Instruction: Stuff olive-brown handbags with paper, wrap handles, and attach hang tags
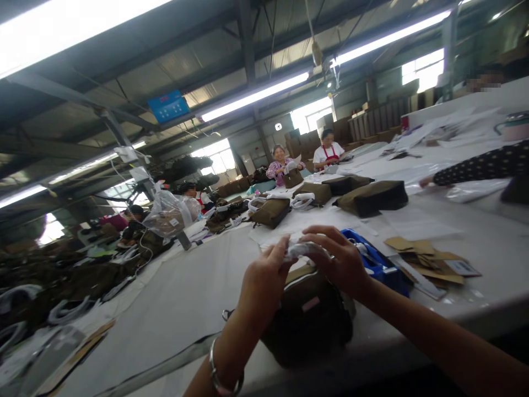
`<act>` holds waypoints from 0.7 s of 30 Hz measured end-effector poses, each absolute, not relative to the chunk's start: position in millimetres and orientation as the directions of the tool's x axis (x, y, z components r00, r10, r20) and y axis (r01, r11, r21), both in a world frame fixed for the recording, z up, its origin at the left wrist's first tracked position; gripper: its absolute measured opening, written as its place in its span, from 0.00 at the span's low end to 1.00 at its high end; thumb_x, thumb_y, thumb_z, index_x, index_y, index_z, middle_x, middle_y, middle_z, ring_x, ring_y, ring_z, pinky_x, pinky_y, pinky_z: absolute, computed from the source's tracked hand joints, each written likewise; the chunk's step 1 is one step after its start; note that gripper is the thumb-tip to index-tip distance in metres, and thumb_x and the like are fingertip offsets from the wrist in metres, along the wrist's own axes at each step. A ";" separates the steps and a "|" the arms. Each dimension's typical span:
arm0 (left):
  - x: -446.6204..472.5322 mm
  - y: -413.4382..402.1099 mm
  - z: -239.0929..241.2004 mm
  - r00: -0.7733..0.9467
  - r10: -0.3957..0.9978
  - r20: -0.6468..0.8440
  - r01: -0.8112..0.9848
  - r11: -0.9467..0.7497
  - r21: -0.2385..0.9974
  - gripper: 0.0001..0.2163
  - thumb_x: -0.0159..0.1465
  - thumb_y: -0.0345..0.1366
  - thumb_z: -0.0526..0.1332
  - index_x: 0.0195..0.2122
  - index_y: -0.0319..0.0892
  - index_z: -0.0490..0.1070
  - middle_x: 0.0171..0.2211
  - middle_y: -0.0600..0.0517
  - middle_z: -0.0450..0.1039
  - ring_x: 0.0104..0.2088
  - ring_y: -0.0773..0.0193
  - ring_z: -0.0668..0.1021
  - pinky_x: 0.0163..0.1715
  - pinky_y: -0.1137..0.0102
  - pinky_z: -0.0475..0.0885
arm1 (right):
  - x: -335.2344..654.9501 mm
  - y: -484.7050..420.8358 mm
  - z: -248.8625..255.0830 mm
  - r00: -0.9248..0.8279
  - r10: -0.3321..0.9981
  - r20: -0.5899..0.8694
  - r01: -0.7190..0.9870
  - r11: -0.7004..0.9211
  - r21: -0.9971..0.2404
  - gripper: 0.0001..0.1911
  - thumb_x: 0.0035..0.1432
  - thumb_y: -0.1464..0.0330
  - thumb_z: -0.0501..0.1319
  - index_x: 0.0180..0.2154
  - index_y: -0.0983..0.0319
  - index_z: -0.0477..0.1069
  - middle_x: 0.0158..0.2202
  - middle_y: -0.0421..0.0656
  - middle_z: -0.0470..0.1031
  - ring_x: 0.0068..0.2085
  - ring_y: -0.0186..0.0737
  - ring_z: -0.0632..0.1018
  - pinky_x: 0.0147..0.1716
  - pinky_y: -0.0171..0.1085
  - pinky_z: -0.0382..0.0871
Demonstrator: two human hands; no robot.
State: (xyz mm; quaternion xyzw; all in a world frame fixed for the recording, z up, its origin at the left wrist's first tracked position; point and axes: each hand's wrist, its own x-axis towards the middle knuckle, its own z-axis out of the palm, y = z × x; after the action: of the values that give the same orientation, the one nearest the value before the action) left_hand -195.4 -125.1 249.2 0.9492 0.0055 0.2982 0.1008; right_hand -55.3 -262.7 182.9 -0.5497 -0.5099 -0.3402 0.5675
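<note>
held item: small pale crumpled bundle [306,250], plastic or paper, can't tell which; pinched between both hands just above the dark bag
long axis: bundle runs roughly left-right, spanning the gap between the two hands, one end to each
left hand [264,275]: fingers curled up, closed on the left end of the bundle; bangle [219,380] on the wrist
right hand [341,256]: arched over from the right, fingertips gripping the right end and top; covers more of the bundle than the left does
nearer hand: neither really, both touching; right sits on top, left meets it from the side
dark bag [308,322]: olive-brown, lies on the white table [185,286] directly under the hands, near the table's front edge
blue item [374,262]: just behind the right hand, partly hidden by it; can't tell what it is
cardboard pieces [430,259]: loose flat stack to the right, apart from the hands
further bags [372,197]: several olive ones in a row further down the table, well apart
others: co-worker's dotted sleeve [479,165] reaching in at far right; two people seated at the far end
</note>
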 end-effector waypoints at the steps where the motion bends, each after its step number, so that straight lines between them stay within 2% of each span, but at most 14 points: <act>1: -194.5 -121.8 253.6 0.869 0.112 0.482 -0.051 -0.949 0.312 0.16 0.70 0.33 0.61 0.59 0.40 0.73 0.48 0.43 0.81 0.46 0.51 0.83 0.47 0.61 0.77 | -53.3 -262.0 184.1 0.283 0.226 0.932 0.925 0.194 -0.327 0.12 0.69 0.65 0.62 0.52 0.60 0.77 0.53 0.49 0.78 0.54 0.43 0.78 0.55 0.40 0.71; 3: -193.9 -114.5 260.6 0.942 0.154 0.297 -0.045 -0.822 0.568 0.11 0.71 0.40 0.60 0.46 0.39 0.77 0.35 0.47 0.80 0.34 0.58 0.81 0.37 0.66 0.76 | -46.1 -259.5 186.1 0.355 0.409 0.841 0.832 0.272 -0.484 0.16 0.70 0.62 0.61 0.55 0.61 0.76 0.53 0.49 0.80 0.53 0.44 0.80 0.54 0.40 0.72; 5: -193.6 -107.5 263.4 0.986 0.126 0.109 -0.017 -0.576 0.817 0.19 0.68 0.53 0.61 0.35 0.40 0.73 0.26 0.52 0.72 0.25 0.64 0.75 0.28 0.71 0.71 | -35.5 -255.8 185.4 0.366 0.608 0.704 0.684 0.337 -0.647 0.21 0.70 0.58 0.59 0.55 0.63 0.75 0.42 0.46 0.83 0.42 0.43 0.83 0.45 0.39 0.76; 7: -192.4 -102.0 261.4 0.994 0.110 0.007 0.023 -0.276 0.961 0.27 0.60 0.64 0.64 0.31 0.40 0.68 0.23 0.56 0.65 0.22 0.69 0.69 0.25 0.74 0.68 | -24.8 -252.1 180.1 0.341 0.727 0.596 0.580 0.336 -0.742 0.25 0.67 0.55 0.60 0.55 0.66 0.75 0.34 0.44 0.82 0.34 0.42 0.82 0.38 0.38 0.76; 9: -191.0 -99.3 257.2 0.986 0.165 -0.007 0.017 -0.057 0.998 0.30 0.55 0.66 0.67 0.28 0.42 0.63 0.21 0.60 0.60 0.20 0.73 0.62 0.24 0.76 0.65 | -18.6 -249.4 170.9 0.321 0.768 0.554 0.605 0.284 -0.744 0.29 0.62 0.56 0.65 0.59 0.66 0.72 0.35 0.44 0.83 0.35 0.43 0.82 0.39 0.39 0.76; 11: -191.9 -100.0 253.9 0.971 0.240 0.014 -0.019 0.020 1.000 0.29 0.54 0.63 0.70 0.27 0.42 0.60 0.20 0.63 0.54 0.19 0.76 0.56 0.20 0.78 0.59 | -19.8 -248.3 160.7 0.317 0.750 0.580 0.721 0.207 -0.661 0.36 0.57 0.60 0.69 0.65 0.64 0.67 0.44 0.47 0.83 0.42 0.47 0.83 0.44 0.42 0.77; 12: -194.4 -101.8 253.4 0.963 0.266 0.033 -0.036 0.007 0.999 0.28 0.54 0.61 0.71 0.27 0.42 0.61 0.19 0.63 0.53 0.19 0.76 0.53 0.19 0.79 0.56 | -23.4 -248.2 156.3 0.317 0.728 0.608 0.771 0.176 -0.612 0.37 0.58 0.62 0.69 0.67 0.62 0.64 0.48 0.49 0.82 0.46 0.49 0.83 0.48 0.44 0.77; 14: -204.1 -107.7 254.6 0.952 0.300 0.061 -0.033 -0.095 0.995 0.25 0.56 0.57 0.73 0.30 0.40 0.65 0.20 0.63 0.52 0.18 0.77 0.52 0.18 0.79 0.52 | -34.7 -248.1 149.9 0.317 0.672 0.670 0.830 0.145 -0.539 0.33 0.64 0.64 0.63 0.68 0.62 0.62 0.55 0.53 0.79 0.53 0.51 0.81 0.53 0.46 0.76; 17: -226.4 -118.5 259.6 0.958 0.284 -0.036 0.099 -0.211 0.973 0.25 0.58 0.58 0.71 0.36 0.39 0.70 0.19 0.62 0.55 0.18 0.76 0.54 0.17 0.79 0.50 | -53.6 -245.0 146.8 0.294 0.631 0.718 0.859 0.154 -0.487 0.26 0.70 0.66 0.56 0.67 0.62 0.63 0.58 0.53 0.77 0.57 0.49 0.79 0.56 0.46 0.75; 19: -238.7 -123.3 263.6 0.949 0.279 -0.147 0.200 -0.169 0.965 0.28 0.57 0.62 0.68 0.36 0.39 0.70 0.17 0.63 0.54 0.17 0.76 0.52 0.17 0.79 0.47 | -61.5 -240.8 147.6 0.236 0.640 0.731 0.869 0.198 -0.454 0.25 0.71 0.65 0.56 0.66 0.63 0.64 0.57 0.52 0.78 0.56 0.47 0.80 0.55 0.43 0.75; 21: -244.4 -124.7 266.8 0.921 0.345 -0.182 0.229 -0.100 0.968 0.29 0.57 0.65 0.67 0.34 0.39 0.70 0.15 0.63 0.51 0.17 0.77 0.50 0.17 0.79 0.47 | -64.3 -237.9 149.3 0.200 0.656 0.727 0.860 0.238 -0.451 0.25 0.70 0.63 0.59 0.66 0.62 0.64 0.56 0.51 0.79 0.55 0.47 0.81 0.54 0.41 0.76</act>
State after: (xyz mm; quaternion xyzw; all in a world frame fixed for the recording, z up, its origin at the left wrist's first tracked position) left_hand -244.4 -124.7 266.8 0.7404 0.1938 0.0453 0.6420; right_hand -64.3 -237.9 149.3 -0.6081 -0.6234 -0.1062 0.4799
